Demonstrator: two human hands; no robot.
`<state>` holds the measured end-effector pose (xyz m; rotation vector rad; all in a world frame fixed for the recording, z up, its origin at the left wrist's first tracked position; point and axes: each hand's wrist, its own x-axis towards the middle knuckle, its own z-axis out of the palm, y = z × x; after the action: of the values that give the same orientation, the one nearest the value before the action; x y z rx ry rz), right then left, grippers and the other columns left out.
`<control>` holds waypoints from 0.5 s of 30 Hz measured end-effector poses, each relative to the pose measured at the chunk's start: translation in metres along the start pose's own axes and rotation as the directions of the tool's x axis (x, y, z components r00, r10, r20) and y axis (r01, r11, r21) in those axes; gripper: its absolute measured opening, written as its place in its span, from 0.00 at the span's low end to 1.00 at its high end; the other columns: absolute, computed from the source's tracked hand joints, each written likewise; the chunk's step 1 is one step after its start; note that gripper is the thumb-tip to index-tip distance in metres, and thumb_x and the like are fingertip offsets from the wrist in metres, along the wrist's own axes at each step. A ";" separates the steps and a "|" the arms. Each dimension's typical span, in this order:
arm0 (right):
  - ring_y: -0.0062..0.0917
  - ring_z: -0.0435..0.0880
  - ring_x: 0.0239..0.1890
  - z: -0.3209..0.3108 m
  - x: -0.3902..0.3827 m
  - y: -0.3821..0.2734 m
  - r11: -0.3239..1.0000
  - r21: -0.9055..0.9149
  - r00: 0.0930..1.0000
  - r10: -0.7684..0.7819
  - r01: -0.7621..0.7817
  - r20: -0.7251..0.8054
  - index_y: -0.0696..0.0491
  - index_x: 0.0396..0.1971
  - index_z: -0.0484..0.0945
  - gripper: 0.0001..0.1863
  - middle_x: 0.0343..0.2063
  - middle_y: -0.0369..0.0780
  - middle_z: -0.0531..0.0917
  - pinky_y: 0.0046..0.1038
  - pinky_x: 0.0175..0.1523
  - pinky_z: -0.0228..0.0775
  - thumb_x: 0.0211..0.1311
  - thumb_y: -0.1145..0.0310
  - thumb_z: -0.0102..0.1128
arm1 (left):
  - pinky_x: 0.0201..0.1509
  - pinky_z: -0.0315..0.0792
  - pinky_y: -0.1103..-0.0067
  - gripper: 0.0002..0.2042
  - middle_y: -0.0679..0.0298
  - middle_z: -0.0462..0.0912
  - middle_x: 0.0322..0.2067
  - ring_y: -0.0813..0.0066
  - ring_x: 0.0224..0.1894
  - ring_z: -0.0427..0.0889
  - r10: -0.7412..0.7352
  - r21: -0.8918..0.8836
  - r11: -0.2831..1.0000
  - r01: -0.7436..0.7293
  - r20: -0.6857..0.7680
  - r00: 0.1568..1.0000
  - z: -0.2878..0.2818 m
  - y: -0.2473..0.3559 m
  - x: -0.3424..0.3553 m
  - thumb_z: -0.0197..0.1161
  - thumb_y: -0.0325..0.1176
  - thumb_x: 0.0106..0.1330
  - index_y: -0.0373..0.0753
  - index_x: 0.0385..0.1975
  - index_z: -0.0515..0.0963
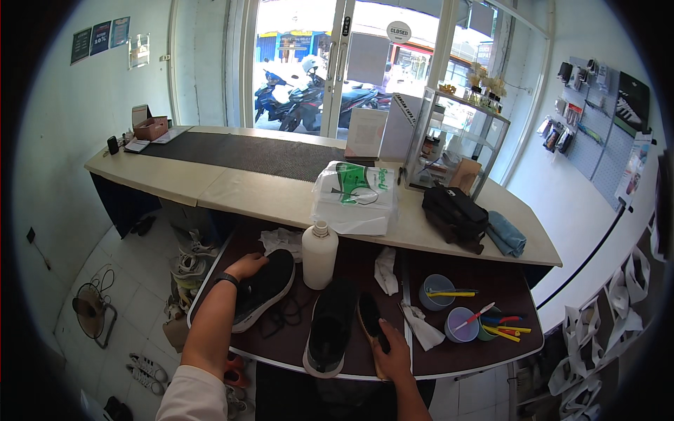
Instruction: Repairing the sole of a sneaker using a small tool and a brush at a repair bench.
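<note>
My left hand (246, 267) is closed on a black shoe (272, 284) with a pale sole, tilted on the left of the dark brown table. My right hand (393, 353) grips a wooden brush (367, 316) with dark bristles, close to the table's front edge. Between the hands stands the other black shoe (330, 326), its heel toward me. A white plastic bottle (319, 258), uncapped, rises behind the shoes. Dark laces (282, 319) lie loose beside the left shoe. Crumpled white tissue or cloth (423, 328) rests to the right of the brush.
Cups (437, 300) with brushes stand at the table's right. Behind, a cream counter (246, 184) carries a white plastic bag (356, 200), a black bag (455, 212), a blue cloth (506, 234) and a glass cabinet (456, 144). Shoes (191, 265) and a fan (90, 306) are at left.
</note>
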<state>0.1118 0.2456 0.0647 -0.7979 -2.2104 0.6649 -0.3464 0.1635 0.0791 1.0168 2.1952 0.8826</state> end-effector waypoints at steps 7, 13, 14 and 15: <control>0.43 0.75 0.59 0.000 0.001 0.001 1.000 -0.004 1.000 0.003 -0.003 0.003 0.47 0.62 0.70 0.31 0.58 0.45 0.76 0.41 0.67 0.63 0.55 0.71 0.63 | 0.58 0.69 0.72 0.26 0.48 0.81 0.49 0.59 0.52 0.80 -0.019 -0.031 0.999 0.019 0.007 1.000 -0.001 0.005 -0.002 0.55 0.47 0.66 0.30 0.53 0.76; 0.43 0.75 0.59 0.000 0.001 0.001 1.000 0.011 1.000 0.001 -0.001 0.003 0.47 0.62 0.70 0.31 0.58 0.45 0.76 0.42 0.67 0.63 0.55 0.71 0.63 | 0.57 0.69 0.74 0.21 0.54 0.83 0.45 0.63 0.49 0.79 -0.012 -0.015 1.000 0.011 -0.027 1.000 0.000 0.002 -0.002 0.54 0.45 0.67 0.33 0.49 0.79; 0.43 0.75 0.59 0.001 0.001 0.002 1.000 0.011 1.000 0.003 -0.003 0.005 0.47 0.62 0.70 0.31 0.58 0.45 0.76 0.42 0.67 0.63 0.55 0.71 0.63 | 0.57 0.69 0.74 0.22 0.54 0.82 0.45 0.63 0.49 0.79 -0.011 -0.002 1.000 0.011 -0.030 0.999 0.001 0.002 -0.002 0.54 0.45 0.67 0.33 0.50 0.79; 0.43 0.74 0.59 0.002 0.001 0.002 1.000 0.014 1.000 0.012 -0.012 0.009 0.47 0.62 0.70 0.31 0.58 0.45 0.76 0.41 0.67 0.63 0.56 0.71 0.63 | 0.57 0.69 0.74 0.22 0.54 0.82 0.45 0.63 0.49 0.79 -0.013 -0.001 1.000 0.013 -0.028 1.000 0.001 0.000 -0.001 0.54 0.45 0.67 0.33 0.50 0.79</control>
<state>0.1109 0.2472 0.0624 -0.8030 -2.2082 0.6896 -0.3453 0.1634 0.0782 0.9936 2.2220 0.8972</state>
